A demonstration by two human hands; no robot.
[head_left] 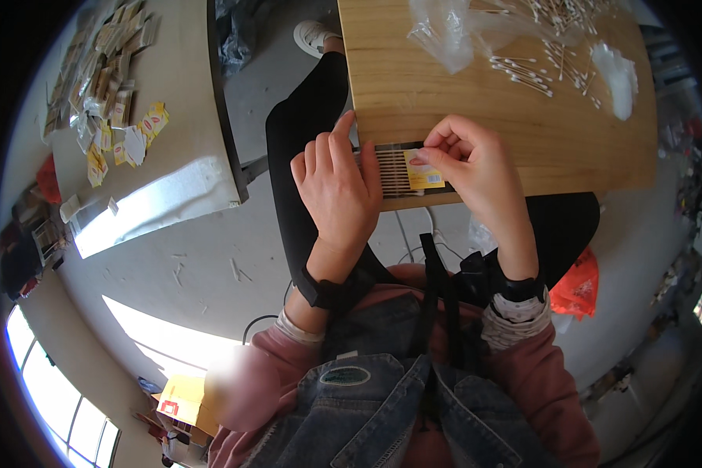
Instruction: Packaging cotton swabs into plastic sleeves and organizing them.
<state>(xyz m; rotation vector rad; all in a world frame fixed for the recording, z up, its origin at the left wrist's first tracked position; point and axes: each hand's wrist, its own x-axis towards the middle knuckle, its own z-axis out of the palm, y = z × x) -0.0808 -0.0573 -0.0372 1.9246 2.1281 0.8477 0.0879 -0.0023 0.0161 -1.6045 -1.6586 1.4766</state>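
A flat row of wooden-stick cotton swabs (394, 173) lies at the near left edge of the wooden table (476, 121), with a yellow card (427, 178) over its right end. My right hand (476, 160) pinches the card's upper part between thumb and index finger, the other fingers curled in. To the left, my left hand (337, 183) has its fingers extended and its thumb apart, the thumb against the row's left end. Whether a clear wrapper surrounds the row, I cannot tell.
Loose cotton swabs (522, 76) and clear plastic bags (444, 39) lie at the table's far side. On a grey table (183, 101) at left are several packed swab bundles (109, 70) and yellow cards (154, 121). A red bag (577, 285) sits below at right.
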